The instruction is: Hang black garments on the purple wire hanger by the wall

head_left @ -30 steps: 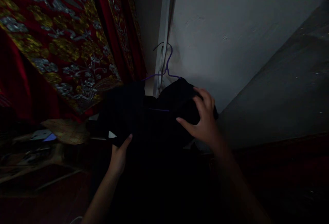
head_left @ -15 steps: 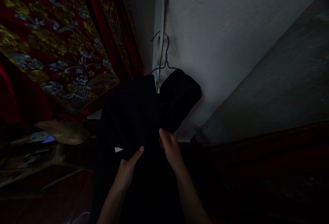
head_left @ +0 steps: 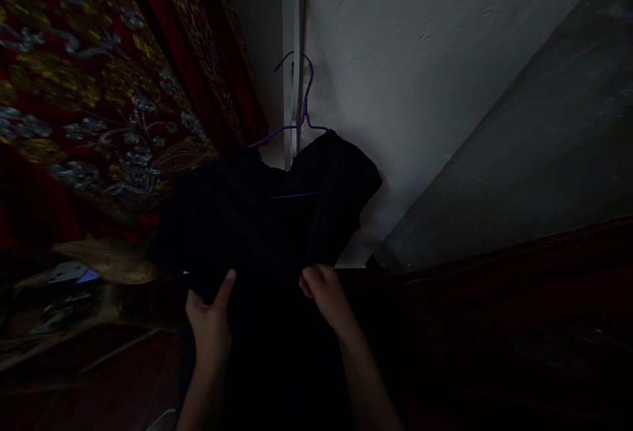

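Note:
A black garment (head_left: 247,220) hangs from a purple wire hanger (head_left: 306,98), whose hook loops over a narrow upright strip. Its neck opening gapes, with the hanger's lower bar showing inside. On the garment's left part, my left hand (head_left: 210,316) is closed, thumb on the front and fingers hidden behind the cloth. My right hand (head_left: 324,289) pinches the dark cloth below the opening, fingers curled in. Folds and lower edges are lost in the darkness, so the exact kind of garment is hard to make out.
Red cloth (head_left: 89,88) with gold and silver sequin flowers hangs on the left. Behind the hanger are a pale upright strip (head_left: 291,9) and a grey wall (head_left: 420,55). A low rack (head_left: 99,319) holding several items stands at lower left.
My left hand has moved left with the cloth, and my right hand slightly down. The neck opening is wider, exposing more of the hanger. The view has shifted a little.

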Demonstrator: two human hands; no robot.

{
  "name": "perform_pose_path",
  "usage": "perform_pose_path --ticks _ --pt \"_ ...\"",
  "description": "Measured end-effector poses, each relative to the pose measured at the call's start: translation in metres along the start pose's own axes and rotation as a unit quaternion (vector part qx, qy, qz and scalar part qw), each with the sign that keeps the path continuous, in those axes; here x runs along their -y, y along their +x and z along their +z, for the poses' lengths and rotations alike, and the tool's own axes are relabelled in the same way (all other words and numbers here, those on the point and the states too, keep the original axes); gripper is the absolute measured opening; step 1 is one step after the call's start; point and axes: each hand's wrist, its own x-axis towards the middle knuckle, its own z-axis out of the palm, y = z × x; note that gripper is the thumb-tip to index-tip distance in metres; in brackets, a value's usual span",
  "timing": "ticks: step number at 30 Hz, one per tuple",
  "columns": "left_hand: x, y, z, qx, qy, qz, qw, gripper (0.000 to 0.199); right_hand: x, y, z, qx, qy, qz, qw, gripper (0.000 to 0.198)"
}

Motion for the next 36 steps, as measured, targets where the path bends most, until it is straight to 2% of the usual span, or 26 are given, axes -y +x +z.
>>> perform_pose_path --ticks 2,3,4,5,7,9,12,16,20,23,28,30,33,36 --pt "0.007 -0.003 0.002 -0.07 0.05 0.152 0.985 0.066 0.002 -0.002 0.001 -0.004 0.012 -0.006 1.0 0.027" --pt "0.013 -0.006 0.003 -0.076 0.075 0.211 0.972 0.066 0.002 -0.003 0.002 -0.004 0.02 -0.007 1.0 0.027" --pt "0.019 -0.01 0.005 -0.044 0.1 0.245 0.963 0.06 0.002 -0.005 0.004 -0.002 0.028 -0.007 1.0 0.027" --pt "0.027 -0.016 0.008 0.024 0.121 0.25 0.96 0.051 0.001 -0.006 0.007 0.004 0.036 -0.006 0.999 0.028" --pt "0.041 -0.028 0.017 0.196 0.136 0.206 0.949 0.034 0.0 -0.009 0.013 0.018 0.054 -0.007 0.998 0.03" --pt "0.051 -0.039 0.029 0.303 0.115 0.154 0.933 0.032 0.0 -0.01 0.015 0.016 0.074 -0.012 0.997 0.033" --pt "0.055 -0.044 0.047 0.348 0.08 0.123 0.926 0.03 0.0 -0.01 0.01 0.015 0.09 -0.037 0.995 0.042" --pt "0.041 -0.038 0.059 0.388 0.088 0.102 0.912 0.018 -0.004 -0.013 -0.004 0.075 0.121 -0.048 0.989 0.051" --pt "0.029 -0.034 0.061 0.384 0.107 0.168 0.901 0.014 0.003 -0.01 -0.008 0.08 0.181 -0.009 0.98 0.051" --pt "0.026 -0.029 0.062 0.381 0.143 0.224 0.886 0.013 0.04 0.008 -0.012 0.058 0.227 -0.03 0.972 0.045" --pt "0.031 -0.005 0.063 0.405 0.194 0.255 0.856 0.013 0.148 0.055 -0.034 0.031 0.269 -0.18 0.946 0.03" --pt "0.029 0.011 0.061 0.407 0.205 0.266 0.849 0.014 0.179 0.064 -0.04 0.032 0.264 -0.21 0.941 0.028" --pt "0.012 0.033 0.059 0.423 0.221 0.275 0.835 0.016 0.195 0.063 -0.041 0.042 0.247 -0.222 0.942 0.03" --pt "-0.028 0.046 0.067 0.45 0.202 0.289 0.821 0.022 0.186 0.054 -0.031 0.037 0.244 -0.225 0.943 0.033"
